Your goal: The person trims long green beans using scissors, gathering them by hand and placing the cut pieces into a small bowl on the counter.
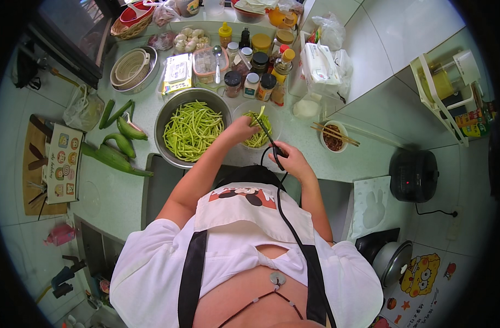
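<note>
Green stalks (256, 141), clear rd bowl (278, 127), L hand (242, 130) fingers pinching some, R hand (295, 162) fingers curled round blk tool (264, 127) (slim).

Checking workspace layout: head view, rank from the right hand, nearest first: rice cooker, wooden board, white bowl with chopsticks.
1. White bowl with chopsticks: just right of and beyond the right hand.
2. Rice cooker: farther right.
3. Wooden board: far left.

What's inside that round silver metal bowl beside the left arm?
Thin green vegetable pieces, probably beans, lie heaped inside the bowl; they cover its bottom, so anything underneath cannot be seen.
</note>
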{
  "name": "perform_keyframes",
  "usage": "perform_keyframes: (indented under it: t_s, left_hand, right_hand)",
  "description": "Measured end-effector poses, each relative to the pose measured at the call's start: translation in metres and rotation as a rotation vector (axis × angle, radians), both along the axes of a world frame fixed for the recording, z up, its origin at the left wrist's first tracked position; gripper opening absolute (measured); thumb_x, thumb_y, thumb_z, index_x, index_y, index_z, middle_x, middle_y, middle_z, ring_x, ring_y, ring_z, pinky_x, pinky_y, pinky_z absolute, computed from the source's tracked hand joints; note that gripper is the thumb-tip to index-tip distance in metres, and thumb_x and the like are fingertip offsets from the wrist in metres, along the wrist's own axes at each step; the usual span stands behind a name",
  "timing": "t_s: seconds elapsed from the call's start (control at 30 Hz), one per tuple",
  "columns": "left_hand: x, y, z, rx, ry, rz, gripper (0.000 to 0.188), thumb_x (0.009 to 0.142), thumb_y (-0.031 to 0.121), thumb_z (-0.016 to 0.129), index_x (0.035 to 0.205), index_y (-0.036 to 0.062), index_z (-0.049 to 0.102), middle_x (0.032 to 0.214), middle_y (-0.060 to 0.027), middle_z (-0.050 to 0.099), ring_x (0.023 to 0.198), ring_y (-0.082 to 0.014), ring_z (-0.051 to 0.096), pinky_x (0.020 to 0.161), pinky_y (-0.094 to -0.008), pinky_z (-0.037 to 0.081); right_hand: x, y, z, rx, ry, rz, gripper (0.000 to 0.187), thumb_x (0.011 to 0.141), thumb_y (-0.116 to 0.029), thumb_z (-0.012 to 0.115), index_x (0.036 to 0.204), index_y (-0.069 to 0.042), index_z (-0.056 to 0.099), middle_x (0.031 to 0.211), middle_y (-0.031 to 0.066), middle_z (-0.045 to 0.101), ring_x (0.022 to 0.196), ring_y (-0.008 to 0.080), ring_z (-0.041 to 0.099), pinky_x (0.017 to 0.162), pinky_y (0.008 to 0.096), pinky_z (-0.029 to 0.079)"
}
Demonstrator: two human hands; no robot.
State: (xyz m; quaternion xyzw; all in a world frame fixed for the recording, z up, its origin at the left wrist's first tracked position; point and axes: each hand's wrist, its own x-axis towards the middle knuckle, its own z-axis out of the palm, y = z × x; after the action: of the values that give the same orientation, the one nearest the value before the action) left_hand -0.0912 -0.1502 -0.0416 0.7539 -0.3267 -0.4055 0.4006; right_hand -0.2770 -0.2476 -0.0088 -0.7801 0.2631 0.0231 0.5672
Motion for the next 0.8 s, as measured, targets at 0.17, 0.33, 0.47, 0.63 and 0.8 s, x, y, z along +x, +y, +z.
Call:
perform_keyframes:
  t_s: [0.17,0.33,0.47,0.63,0.8]
  left_hand:
    - [0.001,-0.001,0.000,0.035,0.030,0.051,0.031,0.070,0.022,0.062,0.083,-0.0065,0.059,0.069,-0.0174,0.059,0.062,-0.0247,0.055,0.060,-0.0356,0.043]
    - [-0.001,0.000,0.003,0.054,-0.075,-0.001,0.031,0.069,0.022,0.064,0.084,-0.0051,0.059,0.072,-0.0196,0.059,0.067,-0.0276,0.058,0.064,-0.0357,0.044]
    - [0.000,-0.002,-0.018,-0.059,-0.264,-0.068,0.033,0.066,0.022,0.065,0.084,-0.0046,0.060,0.075,-0.0200,0.059,0.068,-0.0278,0.058,0.064,-0.0353,0.045]
    - [-0.002,-0.001,0.003,0.062,-0.076,-0.061,0.035,0.065,0.022,0.065,0.087,-0.0035,0.059,0.074,-0.0164,0.060,0.065,-0.0237,0.057,0.060,-0.0342,0.045]
    - [0.001,0.003,-0.007,-0.036,0.135,0.009,0.029,0.067,0.020,0.065,0.086,-0.0003,0.059,0.064,-0.0060,0.056,0.055,-0.0134,0.051,0.050,-0.0280,0.041]
  right_hand:
    - [0.001,0.005,0.007,0.241,0.017,0.014,0.031,0.078,-0.019,0.062,0.103,-0.002,0.055,0.069,-0.0030,0.051,0.060,0.0035,0.043,0.053,0.0181,0.035]
    - [0.002,0.007,-0.002,0.339,0.011,-0.025,0.030,0.077,-0.018,0.062,0.101,-0.002,0.055,0.068,-0.0043,0.050,0.058,0.0028,0.042,0.049,0.0182,0.033]
    - [0.004,0.010,-0.002,0.316,0.004,-0.036,0.029,0.077,-0.018,0.063,0.100,-0.002,0.056,0.067,-0.0044,0.050,0.058,0.0027,0.042,0.048,0.0185,0.033]
    - [0.002,0.009,-0.011,0.272,-0.019,-0.082,0.030,0.076,-0.019,0.064,0.101,-0.002,0.058,0.064,-0.0043,0.050,0.056,0.0030,0.043,0.046,0.0194,0.034]
    - [0.002,0.009,-0.009,0.314,0.009,-0.171,0.029,0.076,-0.020,0.064,0.101,-0.005,0.059,0.061,-0.0048,0.049,0.053,0.0034,0.042,0.043,0.0199,0.034]
